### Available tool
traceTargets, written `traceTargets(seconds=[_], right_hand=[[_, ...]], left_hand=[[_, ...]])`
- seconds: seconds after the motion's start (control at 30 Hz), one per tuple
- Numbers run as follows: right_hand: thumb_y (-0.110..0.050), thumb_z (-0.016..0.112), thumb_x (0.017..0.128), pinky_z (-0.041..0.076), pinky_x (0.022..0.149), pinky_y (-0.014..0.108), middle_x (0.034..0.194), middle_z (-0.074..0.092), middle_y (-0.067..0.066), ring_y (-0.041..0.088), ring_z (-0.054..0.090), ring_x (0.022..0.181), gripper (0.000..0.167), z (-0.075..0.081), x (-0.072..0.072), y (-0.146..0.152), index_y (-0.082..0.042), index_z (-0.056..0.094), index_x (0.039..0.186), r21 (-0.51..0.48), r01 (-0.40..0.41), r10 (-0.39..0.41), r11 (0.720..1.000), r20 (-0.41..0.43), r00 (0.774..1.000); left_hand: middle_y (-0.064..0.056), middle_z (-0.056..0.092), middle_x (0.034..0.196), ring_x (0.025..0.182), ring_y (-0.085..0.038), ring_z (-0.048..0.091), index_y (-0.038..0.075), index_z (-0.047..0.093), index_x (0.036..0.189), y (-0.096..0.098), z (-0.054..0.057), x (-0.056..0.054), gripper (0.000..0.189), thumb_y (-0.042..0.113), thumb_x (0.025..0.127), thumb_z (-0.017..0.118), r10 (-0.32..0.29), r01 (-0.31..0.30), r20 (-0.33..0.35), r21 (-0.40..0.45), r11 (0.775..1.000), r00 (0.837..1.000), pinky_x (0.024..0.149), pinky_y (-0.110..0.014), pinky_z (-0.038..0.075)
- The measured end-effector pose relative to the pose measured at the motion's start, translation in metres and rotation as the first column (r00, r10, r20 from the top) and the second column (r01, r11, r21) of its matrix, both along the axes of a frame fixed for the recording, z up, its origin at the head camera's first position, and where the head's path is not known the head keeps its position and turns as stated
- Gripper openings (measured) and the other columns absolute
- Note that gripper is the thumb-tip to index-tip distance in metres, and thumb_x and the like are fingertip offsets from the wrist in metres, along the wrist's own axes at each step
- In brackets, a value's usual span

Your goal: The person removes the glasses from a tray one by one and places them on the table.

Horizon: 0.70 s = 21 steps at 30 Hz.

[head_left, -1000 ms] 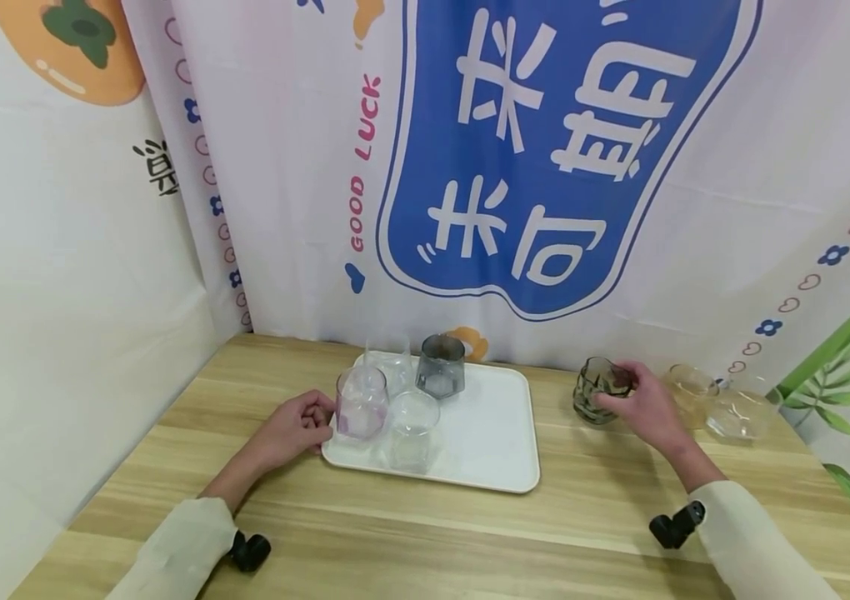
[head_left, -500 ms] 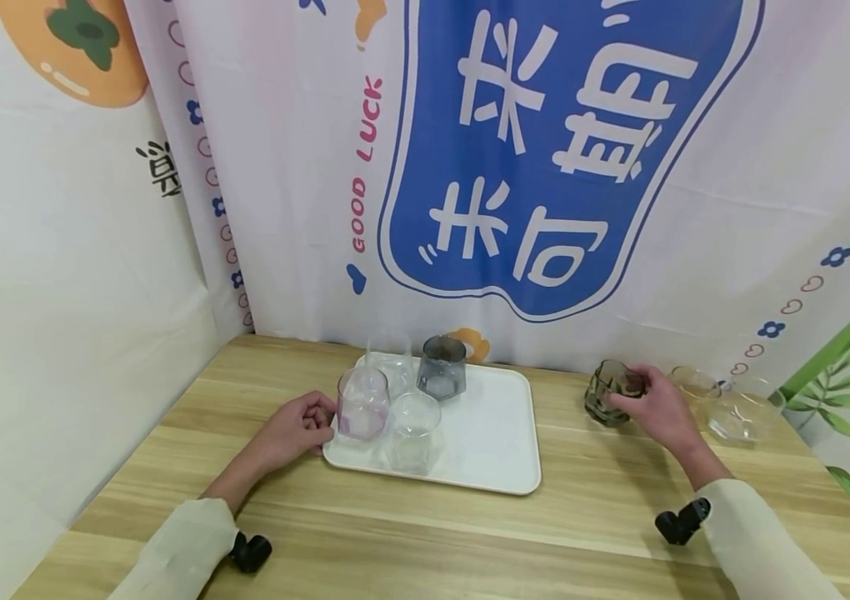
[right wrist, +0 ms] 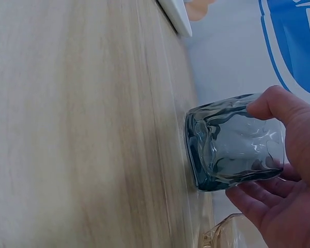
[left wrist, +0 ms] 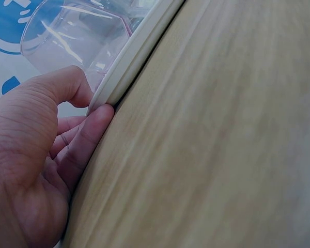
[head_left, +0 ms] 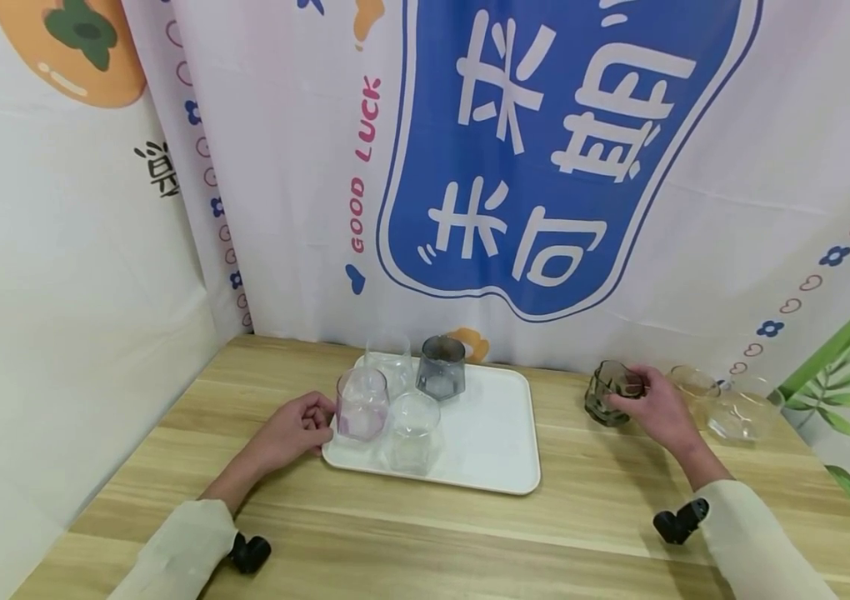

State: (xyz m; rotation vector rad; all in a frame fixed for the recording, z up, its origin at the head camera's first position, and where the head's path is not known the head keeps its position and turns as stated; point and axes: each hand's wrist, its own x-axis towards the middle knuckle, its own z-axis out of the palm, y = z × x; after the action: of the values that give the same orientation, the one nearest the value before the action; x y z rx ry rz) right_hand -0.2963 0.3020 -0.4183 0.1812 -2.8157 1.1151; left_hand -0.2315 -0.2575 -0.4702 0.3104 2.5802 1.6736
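In the head view, my left hand (head_left: 293, 432) pinches the left edge of a white tray (head_left: 496, 450) between thumb and fingers. The left wrist view shows the thumb and a bent finger at the tray's rim (left wrist: 125, 67). On the tray stand a pinkish glass (head_left: 362, 408), two clear glasses, one in front (head_left: 413, 437) and one behind (head_left: 387, 362), and a smoky grey glass (head_left: 441, 371). To the right of the tray, my right hand (head_left: 661, 408) grips an upright dark wavy glass (right wrist: 232, 144) by its side, thumb and fingers around it. Its base looks on or very near the table.
Beyond my right hand stand an amber glass (head_left: 697, 396) and a clear glass (head_left: 743, 412), near the table's right edge. A printed cloth (head_left: 305, 275) hangs just behind the wooden table (head_left: 395, 533).
My right hand has shifted slightly right with the dark glass, closer to the amber one, then held still. The left hand and the tray have stayed in place.
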Motion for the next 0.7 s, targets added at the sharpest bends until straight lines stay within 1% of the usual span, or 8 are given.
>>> traceTargets(seconds=[0.17, 0.37, 0.53, 0.63, 0.7], right_hand=[[-0.028, 0.076, 0.093, 0.045, 0.1, 0.061, 0.136, 0.05, 0.037, 0.051, 0.05, 0.123, 0.08, -0.0012, -0.0004, 0.0003, 0.016, 0.035, 0.146, -0.001, 0.0, 0.0, 1.0, 0.0, 1.0], [-0.027, 0.076, 0.094, 0.045, 0.101, 0.062, 0.138, 0.049, 0.038, 0.052, 0.049, 0.124, 0.08, -0.0007, -0.0005, -0.0002, 0.016, 0.035, 0.147, -0.002, -0.005, 0.005, 1.0, 0.003, 1.0], [-0.026, 0.077, 0.093, 0.042, 0.103, 0.065, 0.143, 0.042, 0.041, 0.056, 0.046, 0.126, 0.084, 0.0008, 0.0003, -0.0023, 0.016, 0.03, 0.15, 0.04, -0.02, 0.02, 0.999, 0.005, 1.0], [-0.025, 0.076, 0.094, 0.039, 0.104, 0.067, 0.146, 0.038, 0.041, 0.057, 0.042, 0.129, 0.085, 0.0033, 0.0012, -0.005, 0.015, 0.028, 0.151, 0.058, -0.026, 0.027, 0.998, -0.014, 1.0], [-0.024, 0.075, 0.094, 0.038, 0.105, 0.069, 0.148, 0.036, 0.04, 0.057, 0.039, 0.132, 0.084, 0.006, 0.0028, -0.0074, 0.014, 0.028, 0.152, 0.049, -0.023, 0.025, 0.999, -0.05, 0.998]], left_hand=[[-0.009, 0.056, 0.086, 0.07, -0.017, 0.056, -0.005, 0.057, 0.12, 0.0005, 0.0004, 0.0001, 0.033, -0.002, 0.088, 0.068, -0.002, 0.002, -0.001, 0.006, 1.0, 1.0, 0.059, -0.031, 0.058], [-0.01, 0.056, 0.086, 0.071, -0.018, 0.056, -0.006, 0.057, 0.119, 0.0012, 0.0018, 0.0007, 0.033, -0.002, 0.087, 0.069, 0.002, -0.002, -0.003, -0.008, 1.0, 1.0, 0.06, -0.031, 0.058], [-0.01, 0.056, 0.086, 0.071, -0.018, 0.057, -0.004, 0.059, 0.117, 0.0011, 0.0025, 0.0023, 0.032, 0.0, 0.087, 0.068, 0.009, -0.009, -0.001, -0.026, 1.0, 1.0, 0.06, -0.032, 0.059], [-0.01, 0.056, 0.086, 0.071, -0.018, 0.057, -0.004, 0.059, 0.117, 0.0011, 0.0018, 0.002, 0.032, 0.0, 0.087, 0.068, 0.007, -0.007, -0.002, -0.02, 1.0, 1.0, 0.06, -0.033, 0.059], [-0.01, 0.056, 0.086, 0.07, -0.018, 0.057, -0.005, 0.058, 0.118, 0.0009, 0.0017, 0.0012, 0.033, -0.001, 0.087, 0.068, 0.001, -0.001, -0.005, -0.016, 1.0, 1.0, 0.06, -0.032, 0.059]])
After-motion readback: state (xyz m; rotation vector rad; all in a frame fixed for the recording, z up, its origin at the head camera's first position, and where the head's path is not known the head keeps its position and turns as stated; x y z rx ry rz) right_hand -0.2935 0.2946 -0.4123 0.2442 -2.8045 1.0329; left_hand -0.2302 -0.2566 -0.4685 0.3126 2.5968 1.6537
